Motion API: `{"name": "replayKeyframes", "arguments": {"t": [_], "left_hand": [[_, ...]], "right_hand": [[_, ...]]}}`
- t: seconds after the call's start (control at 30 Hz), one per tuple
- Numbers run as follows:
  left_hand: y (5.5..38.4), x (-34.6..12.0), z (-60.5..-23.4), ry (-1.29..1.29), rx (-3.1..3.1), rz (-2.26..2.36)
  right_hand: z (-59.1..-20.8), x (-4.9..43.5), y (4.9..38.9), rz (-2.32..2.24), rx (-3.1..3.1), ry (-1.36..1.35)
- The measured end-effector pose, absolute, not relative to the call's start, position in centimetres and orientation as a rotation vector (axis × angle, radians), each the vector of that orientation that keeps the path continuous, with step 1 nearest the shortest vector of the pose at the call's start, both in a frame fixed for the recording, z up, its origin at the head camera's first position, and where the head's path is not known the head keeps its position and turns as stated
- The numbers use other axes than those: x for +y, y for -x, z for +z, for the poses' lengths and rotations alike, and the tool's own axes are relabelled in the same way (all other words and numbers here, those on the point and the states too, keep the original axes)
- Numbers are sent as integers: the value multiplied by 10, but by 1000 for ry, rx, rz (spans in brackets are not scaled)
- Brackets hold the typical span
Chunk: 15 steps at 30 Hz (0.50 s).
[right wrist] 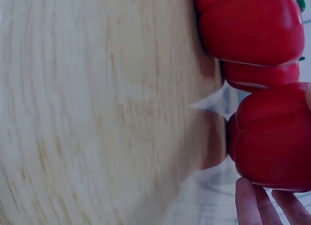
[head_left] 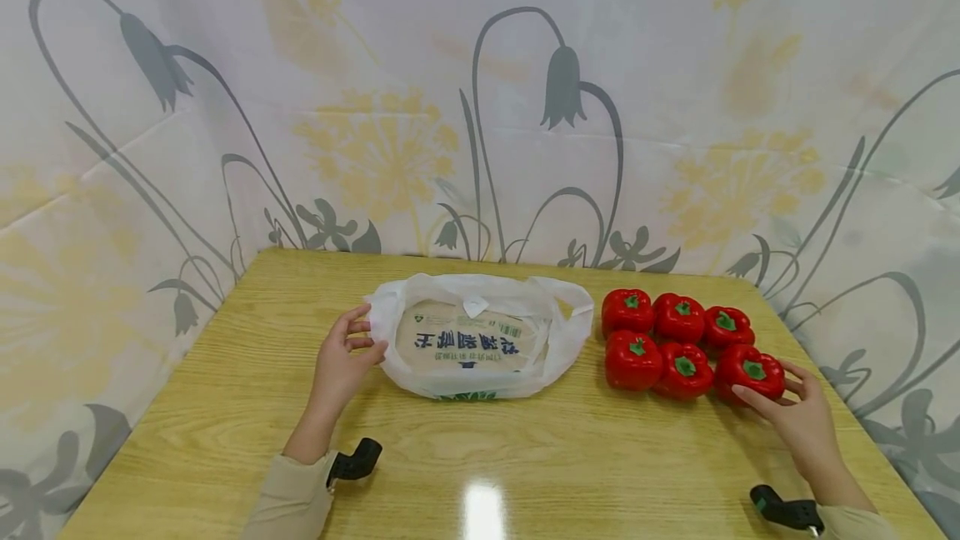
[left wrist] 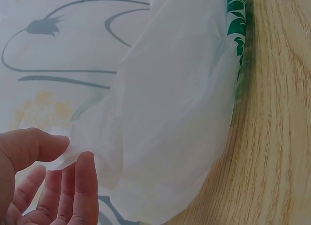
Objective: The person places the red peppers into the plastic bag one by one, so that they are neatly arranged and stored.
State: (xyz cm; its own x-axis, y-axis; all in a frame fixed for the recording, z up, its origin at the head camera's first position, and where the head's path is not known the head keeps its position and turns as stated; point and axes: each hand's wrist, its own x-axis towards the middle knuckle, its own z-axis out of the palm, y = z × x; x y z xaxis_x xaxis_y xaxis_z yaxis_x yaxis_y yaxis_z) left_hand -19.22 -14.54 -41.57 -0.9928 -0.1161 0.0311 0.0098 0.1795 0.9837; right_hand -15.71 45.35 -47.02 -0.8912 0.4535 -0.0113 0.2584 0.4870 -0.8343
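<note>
Pinched with the left hand (head_left: 341, 367) the left rim of the white bag (head_left: 450, 382); held with the right hand (head_left: 810, 417) the near-right red pepper (head_left: 748, 372). Seemed better to steady the rim and lift straight, without pushing neighbouring peppers (head_left: 683, 370).

The only lettering stands on the beige panel (head_left: 431, 361) showing in the mouth of the white plastic bag (head_left: 566, 348), near the middle of the counter's far edge (head_left: 315, 254). A row of large dark-blue characters (head_left: 467, 342), Chinese in look, crosses it, too blurred to read. Nearer the counter's front edge runs a smaller, equally illegible line (head_left: 472, 356). Towards the far edge sit a green triangular sign (head_left: 419, 318), tiny print (head_left: 454, 321) and a green barcode (head_left: 511, 330), its digits illegible.
</note>
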Motion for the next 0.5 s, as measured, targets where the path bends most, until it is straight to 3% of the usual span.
{"name": "replayKeyframes", "arguments": {"t": [0.5], "left_hand": [[191, -146, -415, -94, -2330, -1961]], "right_hand": [[-468, 463, 158, 1348, -2483, 579]]}}
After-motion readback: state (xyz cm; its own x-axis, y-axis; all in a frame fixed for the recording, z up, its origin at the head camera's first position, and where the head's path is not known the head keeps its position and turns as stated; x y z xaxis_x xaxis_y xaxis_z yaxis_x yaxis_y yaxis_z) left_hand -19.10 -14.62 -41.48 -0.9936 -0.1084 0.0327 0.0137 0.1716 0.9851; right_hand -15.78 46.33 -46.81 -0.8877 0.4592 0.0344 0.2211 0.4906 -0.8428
